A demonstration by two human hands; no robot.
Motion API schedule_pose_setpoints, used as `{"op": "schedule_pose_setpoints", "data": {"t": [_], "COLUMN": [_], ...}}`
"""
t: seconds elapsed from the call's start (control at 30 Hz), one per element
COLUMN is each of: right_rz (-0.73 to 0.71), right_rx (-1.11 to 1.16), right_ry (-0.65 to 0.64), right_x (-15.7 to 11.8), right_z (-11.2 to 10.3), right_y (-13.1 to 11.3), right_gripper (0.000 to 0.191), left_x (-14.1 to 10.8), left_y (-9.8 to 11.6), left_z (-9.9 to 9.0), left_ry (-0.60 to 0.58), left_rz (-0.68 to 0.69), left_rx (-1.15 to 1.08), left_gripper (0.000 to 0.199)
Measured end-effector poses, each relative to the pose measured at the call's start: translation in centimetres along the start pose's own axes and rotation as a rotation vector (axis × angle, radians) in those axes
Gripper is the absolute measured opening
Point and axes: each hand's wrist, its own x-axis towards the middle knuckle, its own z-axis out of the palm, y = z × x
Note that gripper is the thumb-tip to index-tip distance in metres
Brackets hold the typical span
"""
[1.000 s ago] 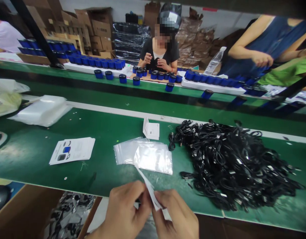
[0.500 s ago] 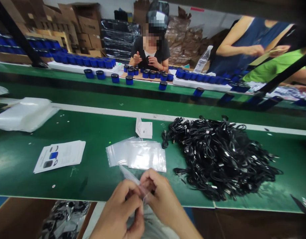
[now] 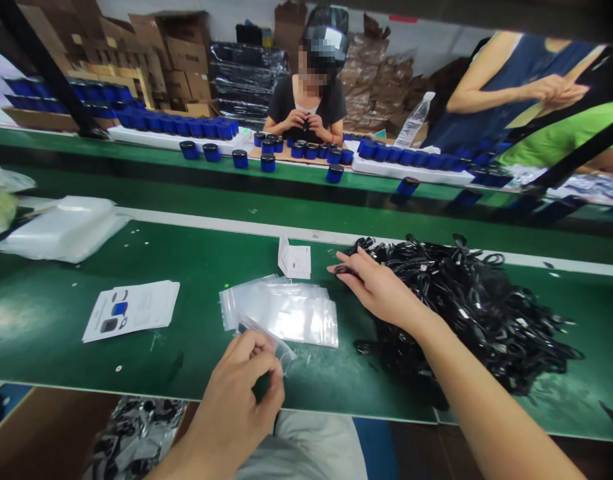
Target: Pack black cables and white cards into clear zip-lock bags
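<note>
My left hand [image 3: 244, 393] pinches a small clear plastic bag [image 3: 281, 348] at the table's front edge. Beyond it lies a loose stack of clear zip bags [image 3: 304, 313]. At the left end of the big pile of black cables [image 3: 466, 307], my right hand [image 3: 374, 283] has its fingers closed on a black cable [image 3: 344, 270]. A folded white leaflet [image 3: 296, 260] stands just behind the bags. Printed cards [image 3: 131, 310] lie in a stack to the left.
A pile of plastic sheets [image 3: 61, 230] lies at the far left. Blue jars with black lids [image 3: 239, 159] line the raised shelf. Across it sits a person [image 3: 306, 107], with others at right. An open box [image 3: 61, 427] of bagged parts stands below the table's front edge.
My right hand has left the small bag and moved right to the cables, closing on one. My left hand keeps the bag. The view has shifted slightly.
</note>
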Motion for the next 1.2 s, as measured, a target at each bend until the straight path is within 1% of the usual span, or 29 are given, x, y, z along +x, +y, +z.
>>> {"op": "schedule_pose_setpoints", "data": {"t": [0.03, 0.07, 0.1, 0.13, 0.17, 0.2, 0.23, 0.27, 0.3, 0.37, 0.43, 0.53, 0.6, 0.67, 0.73, 0.83, 0.87, 0.93, 0.97, 1.0, 1.03, 1.1, 1.17, 1.2], "right_rz": [0.029, 0.079, 0.116, 0.151, 0.159, 0.161, 0.157, 0.153, 0.16, 0.189, 0.225, 0.23, 0.202, 0.165, 0.177, 0.273, 0.28, 0.232, 0.201, 0.18, 0.181, 0.233, 0.306, 0.342], "right_rx": [0.105, 0.324, 0.559, 0.697, 0.739, 0.706, 0.664, 0.62, 0.575, 0.507, 0.426, 0.3, 0.226, 0.186, 0.182, 0.2, 0.237, 0.392, 0.491, 0.58, 0.652, 0.756, 0.803, 0.796], "right_ry": [0.017, 0.017, -0.04, -0.142, -0.241, -0.283, -0.291, -0.281, -0.257, -0.227, -0.227, -0.262, -0.313, -0.349, -0.346, -0.357, -0.369, -0.359, -0.329, -0.291, -0.256, -0.219, -0.193, -0.147], "right_x": [-0.9, -2.0, -3.1, -4.2, -5.2, -6.0, -6.6, -7.0, -7.2, -7.2, -6.9, -6.7, -6.6, -6.6, -6.5, -6.5, -6.6, -6.8, -7.0, -7.1, -7.1, -7.1, -6.9, -6.9], "right_z": [-0.1, -0.1, 0.1, 0.5, 1.1, 1.8, 2.6, 3.4, 4.2, 5.2, 5.8, 5.9, 5.8, 5.8, 5.9, 5.6, 5.4, 4.8, 4.5, 4.2, 4.1, 4.3, 5.0, 5.4], "right_y": [-1.0, -2.3, -3.6, -5.0, -6.3, -7.5, -8.4, -9.0, -9.4, -9.8, -9.9, -10.1, -10.2, -10.3, -10.5, -10.9, -10.9, -10.9, -10.7, -10.5, -10.3, -10.0, -9.9, -10.0], "right_gripper": [0.019, 0.024, 0.029, 0.031, 0.03, 0.025, 0.017, 0.016, 0.022, 0.033, 0.036, 0.041, 0.045, 0.049, 0.048, 0.04, 0.041, 0.056, 0.063, 0.064, 0.06, 0.044, 0.027, 0.019], "left_x": [0.0, 0.1, 0.1, 0.2, 0.2, 0.3, 0.3, 0.3, 0.2, 0.0, -0.2, -0.5, -0.6, -0.6, -0.7, -1.1, -1.2, -1.6, -1.8, -1.9, -2.0, -2.1, -2.1, -2.1], "left_y": [0.0, 0.0, 0.0, 0.0, -0.1, -0.1, -0.2, -0.2, -0.3, -0.4, -0.6, -0.9, -1.0, -1.1, -1.0, -0.9, -0.8, -0.8, -0.8, -0.7, -0.7, -0.6, -0.3, -0.2], "left_z": [-0.1, -0.1, -0.2, -0.2, -0.2, -0.2, -0.1, -0.1, 0.0, 0.2, 0.4, 0.3, 0.1, -0.1, -0.1, 0.4, 0.6, 0.8, 0.8, 0.9, 0.8, 0.7, 0.7, 0.7], "left_ry": [0.009, 0.014, 0.021, 0.025, 0.028, 0.034, 0.042, 0.049, 0.053, 0.059, 0.067, 0.086, 0.105, 0.13, 0.136, 0.118, 0.116, 0.135, 0.146, 0.152, 0.152, 0.143, 0.134, 0.137], "left_rz": [-0.001, -0.005, -0.008, -0.008, -0.008, -0.006, -0.004, -0.001, 0.004, 0.006, -0.004, -0.038, -0.051, -0.048, -0.042, -0.023, -0.008, 0.027, 0.045, 0.062, 0.077, 0.101, 0.118, 0.129], "left_rx": [0.004, 0.005, 0.003, -0.003, -0.009, -0.015, -0.019, -0.023, -0.027, -0.026, -0.013, 0.015, 0.017, 0.009, 0.005, 0.035, 0.05, 0.07, 0.072, 0.07, 0.068, 0.06, 0.058, 0.064], "left_gripper": [0.02, 0.02, 0.021, 0.021, 0.021, 0.021, 0.021, 0.022, 0.022, 0.021, 0.021, 0.021, 0.022, 0.022, 0.022, 0.02, 0.02, 0.017, 0.016, 0.015, 0.015, 0.015, 0.015, 0.015]}}
